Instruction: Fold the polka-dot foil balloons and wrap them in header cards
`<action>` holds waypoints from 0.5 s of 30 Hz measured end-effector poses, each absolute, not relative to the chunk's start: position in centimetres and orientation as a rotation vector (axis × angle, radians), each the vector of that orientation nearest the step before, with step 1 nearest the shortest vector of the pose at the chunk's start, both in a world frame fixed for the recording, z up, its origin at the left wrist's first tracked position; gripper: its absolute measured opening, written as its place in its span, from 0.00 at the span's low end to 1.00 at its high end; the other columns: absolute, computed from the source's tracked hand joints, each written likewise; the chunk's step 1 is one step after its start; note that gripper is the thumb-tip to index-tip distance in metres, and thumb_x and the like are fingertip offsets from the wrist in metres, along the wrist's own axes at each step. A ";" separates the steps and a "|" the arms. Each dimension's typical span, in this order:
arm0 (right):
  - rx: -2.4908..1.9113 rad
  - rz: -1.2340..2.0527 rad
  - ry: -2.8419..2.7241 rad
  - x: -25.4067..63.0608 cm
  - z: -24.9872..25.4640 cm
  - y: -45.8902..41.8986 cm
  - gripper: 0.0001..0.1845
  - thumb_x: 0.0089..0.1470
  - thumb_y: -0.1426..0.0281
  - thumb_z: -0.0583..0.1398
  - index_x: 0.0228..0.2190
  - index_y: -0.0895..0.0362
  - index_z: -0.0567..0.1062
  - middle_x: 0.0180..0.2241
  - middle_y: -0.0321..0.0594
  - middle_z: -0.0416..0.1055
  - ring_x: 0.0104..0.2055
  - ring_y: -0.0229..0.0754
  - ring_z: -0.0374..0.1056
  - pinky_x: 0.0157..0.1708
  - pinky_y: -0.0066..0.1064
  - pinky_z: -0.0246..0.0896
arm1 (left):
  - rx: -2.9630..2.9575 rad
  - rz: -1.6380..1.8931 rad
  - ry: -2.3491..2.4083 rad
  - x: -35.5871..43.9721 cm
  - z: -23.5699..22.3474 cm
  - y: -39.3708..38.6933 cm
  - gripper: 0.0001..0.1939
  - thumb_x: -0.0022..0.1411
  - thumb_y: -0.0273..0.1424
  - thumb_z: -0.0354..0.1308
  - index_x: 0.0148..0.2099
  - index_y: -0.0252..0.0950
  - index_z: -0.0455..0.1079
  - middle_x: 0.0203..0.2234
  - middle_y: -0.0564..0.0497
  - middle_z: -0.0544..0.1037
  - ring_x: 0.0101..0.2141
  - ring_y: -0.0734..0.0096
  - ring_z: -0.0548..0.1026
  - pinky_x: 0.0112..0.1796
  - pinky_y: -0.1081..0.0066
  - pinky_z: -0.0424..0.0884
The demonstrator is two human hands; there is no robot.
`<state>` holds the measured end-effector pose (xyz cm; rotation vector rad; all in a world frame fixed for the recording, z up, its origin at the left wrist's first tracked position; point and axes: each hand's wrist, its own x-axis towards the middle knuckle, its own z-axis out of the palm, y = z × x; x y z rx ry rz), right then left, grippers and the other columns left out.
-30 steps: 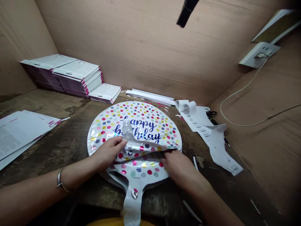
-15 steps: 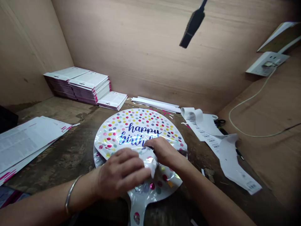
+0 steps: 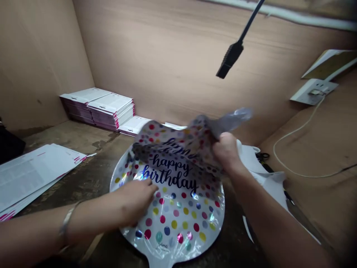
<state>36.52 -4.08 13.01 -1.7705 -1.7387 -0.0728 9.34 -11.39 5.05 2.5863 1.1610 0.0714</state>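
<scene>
A flat foil balloon (image 3: 178,221), white with coloured dots and "happy birthday" in blue, lies face up on the table. Above its far half, a matching foil balloon (image 3: 156,134) is folded up and crumpled. My right hand (image 3: 227,150) is closed on this upper balloon's right side, and its clear tail sticks out past the hand. My left hand (image 3: 139,201) is over the left half of the lower balloon, its fingers curled together. Whatever may be in those fingers is hidden.
Stacked printed cards (image 3: 108,102) stand against the back wall. More large printed sheets (image 3: 39,171) lie at the left. Paper label strips (image 3: 251,160) and scissors (image 3: 262,156) are at the right. A black connector (image 3: 230,59) hangs overhead; a socket (image 3: 314,91) with a white cable is on the right wall.
My right hand has moved up and right, lifting the upper balloon off the lower one, whose lettering now shows. My left hand has shifted left, and its fingers have curled in.
</scene>
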 end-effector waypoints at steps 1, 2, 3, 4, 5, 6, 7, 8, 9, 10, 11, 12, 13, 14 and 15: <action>-1.755 -0.079 -1.814 36.0 12.9 -4.0 0.21 0.51 0.65 0.49 0.21 0.65 0.75 0.21 0.40 0.70 0.24 0.36 0.62 0.25 0.28 0.52 | 2.640 0.060 1.175 10.2 5.2 -10.2 0.14 0.55 0.26 0.53 0.43 0.32 0.73 0.36 0.38 0.76 0.34 0.53 0.76 0.36 0.60 0.71; -1.737 -0.069 -1.883 35.5 12.7 -4.0 0.21 0.50 0.65 0.50 0.19 0.65 0.74 0.19 0.38 0.69 0.23 0.34 0.61 0.25 0.27 0.51 | 2.670 0.072 1.184 10.9 5.1 -9.0 0.15 0.55 0.27 0.54 0.45 0.31 0.72 0.39 0.36 0.75 0.38 0.51 0.74 0.39 0.59 0.70; -1.725 -0.054 -1.919 35.1 12.5 -4.0 0.19 0.49 0.65 0.52 0.18 0.64 0.74 0.18 0.36 0.68 0.22 0.33 0.60 0.24 0.25 0.51 | 2.693 0.107 1.200 11.4 4.8 -7.9 0.17 0.56 0.29 0.54 0.48 0.30 0.71 0.43 0.33 0.74 0.43 0.47 0.72 0.44 0.56 0.67; -1.728 -0.061 -1.910 35.0 12.4 -3.9 0.17 0.48 0.66 0.53 0.18 0.63 0.74 0.17 0.34 0.67 0.21 0.32 0.59 0.23 0.24 0.50 | 2.700 0.141 1.221 11.7 4.4 -7.0 0.20 0.58 0.32 0.54 0.52 0.29 0.69 0.48 0.31 0.71 0.48 0.44 0.69 0.47 0.53 0.63; -1.744 -0.088 -1.874 35.3 12.6 -3.6 0.14 0.46 0.68 0.55 0.18 0.62 0.74 0.16 0.33 0.66 0.20 0.31 0.57 0.22 0.23 0.49 | 2.692 0.157 1.257 11.7 3.8 -6.2 0.24 0.60 0.37 0.53 0.56 0.30 0.66 0.52 0.30 0.67 0.52 0.40 0.64 0.50 0.48 0.58; -1.768 -0.133 -1.814 36.0 13.1 -3.2 0.11 0.45 0.70 0.56 0.19 0.62 0.74 0.16 0.32 0.65 0.20 0.31 0.56 0.21 0.23 0.48 | 2.675 0.158 1.305 11.6 3.2 -5.6 0.29 0.61 0.43 0.51 0.59 0.32 0.62 0.55 0.29 0.63 0.55 0.37 0.60 0.52 0.43 0.53; -1.796 -0.193 -1.735 37.1 13.9 -2.8 0.10 0.45 0.72 0.55 0.20 0.63 0.74 0.16 0.32 0.64 0.20 0.31 0.55 0.21 0.24 0.47 | 2.651 0.150 1.353 11.2 2.5 -5.1 0.33 0.60 0.49 0.48 0.62 0.34 0.58 0.58 0.30 0.60 0.57 0.34 0.56 0.52 0.39 0.48; -1.819 -0.266 -1.646 38.3 14.9 -2.3 0.10 0.46 0.74 0.54 0.21 0.64 0.75 0.17 0.33 0.64 0.20 0.31 0.54 0.21 0.25 0.46 | 2.622 0.133 1.393 10.9 1.8 -4.8 0.37 0.59 0.54 0.46 0.64 0.37 0.55 0.59 0.31 0.58 0.59 0.32 0.52 0.52 0.36 0.44; -1.837 -0.343 -1.555 39.8 16.2 -1.9 0.11 0.46 0.76 0.54 0.23 0.65 0.75 0.18 0.34 0.64 0.21 0.31 0.53 0.22 0.26 0.45 | 2.593 0.115 1.425 10.5 1.2 -4.5 0.41 0.57 0.58 0.44 0.65 0.40 0.51 0.61 0.33 0.55 0.60 0.32 0.48 0.52 0.35 0.40; -1.848 -0.421 -1.467 41.2 17.4 -1.6 0.11 0.46 0.77 0.53 0.25 0.67 0.75 0.20 0.36 0.65 0.22 0.31 0.52 0.22 0.27 0.45 | 2.566 0.104 1.447 10.1 0.7 -4.3 0.42 0.56 0.60 0.43 0.66 0.43 0.48 0.63 0.35 0.51 0.61 0.32 0.45 0.52 0.34 0.38; -1.851 -0.507 -1.383 42.7 18.7 -1.4 0.12 0.47 0.77 0.53 0.27 0.69 0.76 0.22 0.39 0.66 0.23 0.32 0.51 0.23 0.29 0.44 | 2.549 0.102 1.453 9.9 0.2 -4.2 0.43 0.55 0.61 0.42 0.66 0.45 0.46 0.64 0.37 0.47 0.62 0.33 0.42 0.53 0.35 0.36; -1.842 -0.605 -1.297 44.0 19.8 -1.4 0.12 0.48 0.76 0.54 0.28 0.70 0.76 0.24 0.42 0.67 0.24 0.32 0.51 0.24 0.31 0.44 | 2.535 0.105 1.455 9.7 -0.1 -4.1 0.43 0.54 0.62 0.41 0.67 0.47 0.44 0.65 0.39 0.45 0.62 0.34 0.40 0.53 0.35 0.36; -1.816 -0.713 -1.214 45.2 20.8 -1.4 0.13 0.49 0.74 0.55 0.30 0.72 0.76 0.25 0.45 0.69 0.25 0.33 0.51 0.25 0.33 0.43 | 2.525 0.111 1.455 9.6 -0.2 -4.1 0.43 0.54 0.63 0.41 0.67 0.48 0.43 0.65 0.40 0.43 0.62 0.34 0.39 0.53 0.35 0.35; -1.767 -0.822 -1.152 46.2 21.6 -1.5 0.16 0.52 0.70 0.55 0.30 0.73 0.76 0.26 0.48 0.70 0.25 0.34 0.52 0.25 0.34 0.43 | 2.519 0.121 1.454 9.6 -0.4 -4.1 0.44 0.53 0.63 0.41 0.67 0.49 0.43 0.65 0.41 0.43 0.62 0.34 0.39 0.53 0.35 0.35; -1.712 -0.895 -1.133 47.0 22.2 -1.7 0.21 0.55 0.67 0.53 0.31 0.75 0.76 0.28 0.52 0.71 0.26 0.35 0.54 0.25 0.34 0.43 | 2.516 0.134 1.451 9.6 -0.4 -4.1 0.44 0.53 0.63 0.41 0.66 0.50 0.44 0.65 0.41 0.43 0.62 0.34 0.38 0.53 0.35 0.36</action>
